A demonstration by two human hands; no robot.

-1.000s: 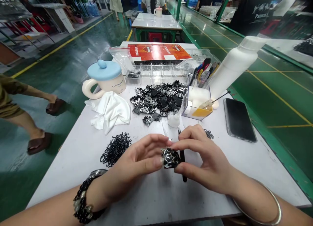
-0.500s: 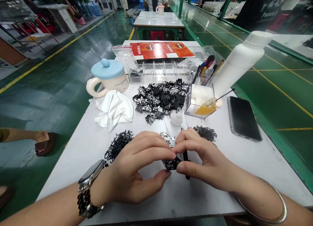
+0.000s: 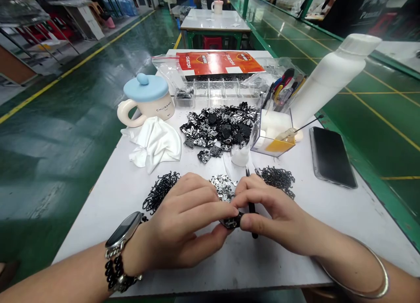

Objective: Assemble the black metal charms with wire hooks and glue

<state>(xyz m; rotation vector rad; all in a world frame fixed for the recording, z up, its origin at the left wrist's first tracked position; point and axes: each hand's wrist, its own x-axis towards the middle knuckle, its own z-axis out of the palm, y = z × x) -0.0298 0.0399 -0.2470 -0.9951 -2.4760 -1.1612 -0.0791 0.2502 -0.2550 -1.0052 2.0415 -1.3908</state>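
A small black plastic part [image 3: 230,222] with shiny metal bits is pinched between my two hands above the near part of the table. My left hand [image 3: 188,220] holds its left side, thumb below and index finger on top. The fingertips of my right hand [image 3: 271,211] press on its right side. Black tweezers [image 3: 252,207] run under my right fingers, tips pointing away; whether they are gripped or lie on the table I cannot tell. Just beyond my fingers is a pile of small silver metal pieces [image 3: 223,186]. Piles of black hook-like pieces lie left [image 3: 160,191] and right [image 3: 277,178].
Farther back on the white table [image 3: 108,193] is a heap of black parts [image 3: 219,126]. A lidded mug [image 3: 152,104] and white cloth [image 3: 155,141] stand left. On the right are a tool box [image 3: 275,134], a white bottle [image 3: 331,80] and a phone [image 3: 332,156].
My left thumb and index finger have closed in on the black part, which now sits flatter. The view has shifted slightly, and a bystander's foot at left has mostly left it.
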